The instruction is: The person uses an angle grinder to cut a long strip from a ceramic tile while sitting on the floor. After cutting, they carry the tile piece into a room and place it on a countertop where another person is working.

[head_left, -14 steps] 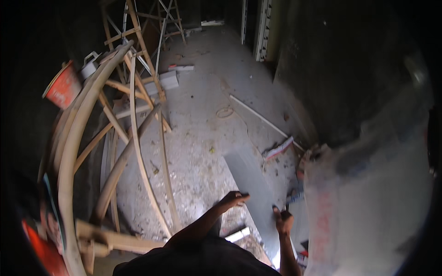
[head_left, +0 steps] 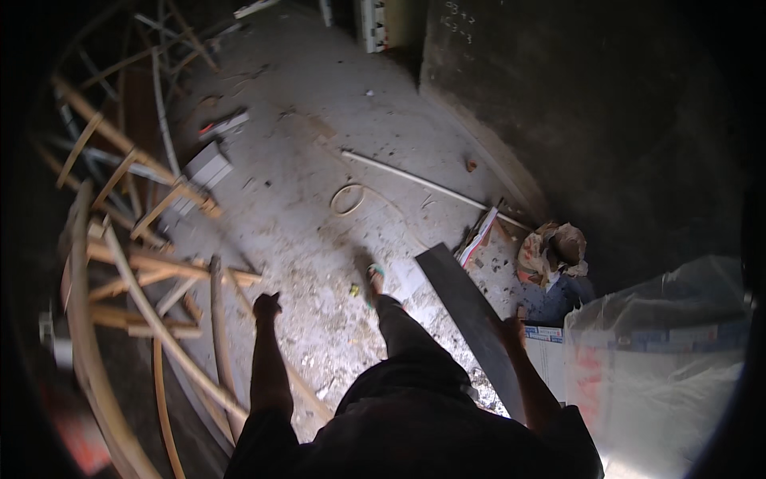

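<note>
My left hand is raised beside the leaning wooden poles, its fingers loosely bent and apart, with nothing visible in them. My right hand grips the edge of a long dark-grey board, which slants across the floor at my right side. One foot in a sandal shows ahead of me. Plastic-wrapped boxes or sheets stand just right of that hand.
Tangled wooden trestles and curved poles crowd the left. On the floor lie a white pipe, a coiled hose, white blocks and debris. A torn sack sits against the dark right wall.
My left hand has moved left, away from the board, toward the poles. My right hand has risen with the board. A foot has come forward and the view has shifted.
</note>
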Demonstrator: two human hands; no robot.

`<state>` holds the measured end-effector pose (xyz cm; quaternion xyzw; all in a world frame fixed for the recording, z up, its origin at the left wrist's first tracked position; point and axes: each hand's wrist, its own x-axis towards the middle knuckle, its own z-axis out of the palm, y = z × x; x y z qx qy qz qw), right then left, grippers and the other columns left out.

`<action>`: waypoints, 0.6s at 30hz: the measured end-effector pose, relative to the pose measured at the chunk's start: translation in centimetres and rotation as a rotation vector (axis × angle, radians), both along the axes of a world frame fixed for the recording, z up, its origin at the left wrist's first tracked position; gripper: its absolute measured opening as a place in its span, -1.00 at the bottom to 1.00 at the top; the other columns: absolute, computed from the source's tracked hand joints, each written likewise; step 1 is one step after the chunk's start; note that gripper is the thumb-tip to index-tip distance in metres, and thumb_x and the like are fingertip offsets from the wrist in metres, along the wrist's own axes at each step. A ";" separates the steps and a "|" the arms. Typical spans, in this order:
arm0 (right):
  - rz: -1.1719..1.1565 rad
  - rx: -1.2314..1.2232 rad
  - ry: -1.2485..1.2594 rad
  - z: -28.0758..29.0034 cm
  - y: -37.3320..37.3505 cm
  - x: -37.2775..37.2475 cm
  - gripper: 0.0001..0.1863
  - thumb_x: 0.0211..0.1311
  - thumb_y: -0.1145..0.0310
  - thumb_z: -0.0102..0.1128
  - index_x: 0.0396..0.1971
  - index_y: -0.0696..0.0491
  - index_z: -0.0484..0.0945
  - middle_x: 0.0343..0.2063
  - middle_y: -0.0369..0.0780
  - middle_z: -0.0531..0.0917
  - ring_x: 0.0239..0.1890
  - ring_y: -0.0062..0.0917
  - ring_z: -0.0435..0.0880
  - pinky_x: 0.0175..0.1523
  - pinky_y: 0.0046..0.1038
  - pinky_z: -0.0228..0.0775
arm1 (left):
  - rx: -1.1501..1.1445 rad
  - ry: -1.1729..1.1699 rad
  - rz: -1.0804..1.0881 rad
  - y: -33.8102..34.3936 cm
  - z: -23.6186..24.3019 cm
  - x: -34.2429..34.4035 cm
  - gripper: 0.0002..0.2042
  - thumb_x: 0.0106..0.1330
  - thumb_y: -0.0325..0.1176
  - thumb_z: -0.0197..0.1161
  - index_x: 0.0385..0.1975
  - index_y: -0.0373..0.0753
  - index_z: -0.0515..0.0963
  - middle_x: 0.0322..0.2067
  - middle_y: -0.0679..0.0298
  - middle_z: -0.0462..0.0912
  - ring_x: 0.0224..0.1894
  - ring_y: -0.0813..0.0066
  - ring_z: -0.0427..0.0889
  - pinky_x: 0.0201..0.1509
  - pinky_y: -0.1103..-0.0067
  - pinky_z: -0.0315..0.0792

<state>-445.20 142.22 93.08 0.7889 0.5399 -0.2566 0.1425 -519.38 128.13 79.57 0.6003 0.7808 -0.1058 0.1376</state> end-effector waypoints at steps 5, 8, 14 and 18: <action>0.047 -0.008 0.046 3.0 18.5 -21.6 -0.10 -0.06 -0.52 0.13 -0.35 0.20 0.68 -0.29 0.14 0.68 -0.16 0.00 0.69 -0.08 0.01 0.49 | -0.167 -0.612 0.766 3.8 0.6 -6.6 -0.11 0.09 -0.04 0.47 0.39 0.01 0.08 0.26 0.12 0.41 0.30 0.03 0.36 0.21 0.04 0.40; 0.121 0.063 0.074 6.2 29.8 -31.5 -0.13 0.04 -0.47 0.09 -0.37 0.23 0.65 -0.32 0.10 0.69 -0.15 0.00 0.69 -0.06 0.00 0.51 | -0.391 -0.883 1.186 7.6 5.6 -8.7 -0.50 0.22 0.17 0.31 0.05 0.00 0.62 0.11 0.27 0.60 0.12 0.22 0.54 0.13 0.02 0.40; 0.552 0.171 0.038 -2.8 52.5 -54.6 -0.18 0.30 -0.34 -0.14 -0.46 0.28 0.59 -0.36 0.18 0.66 -0.17 0.03 0.68 -0.09 -0.01 0.53 | -0.660 -0.822 1.500 -1.0 -0.9 -10.4 -0.57 0.19 -0.01 0.37 0.03 -0.01 0.62 0.04 0.37 0.65 0.09 0.33 0.59 0.10 0.17 0.42; 0.399 0.156 0.051 -8.3 64.6 -62.3 -0.23 0.32 -0.29 -0.12 -0.35 0.27 0.59 -0.39 0.14 0.66 -0.25 0.07 0.67 -0.14 -0.07 0.55 | -0.638 -0.940 1.491 11.5 -1.7 -16.7 -0.57 0.19 0.01 0.37 0.00 -0.07 0.61 -0.11 0.33 0.63 -0.06 0.32 0.60 -0.03 0.21 0.45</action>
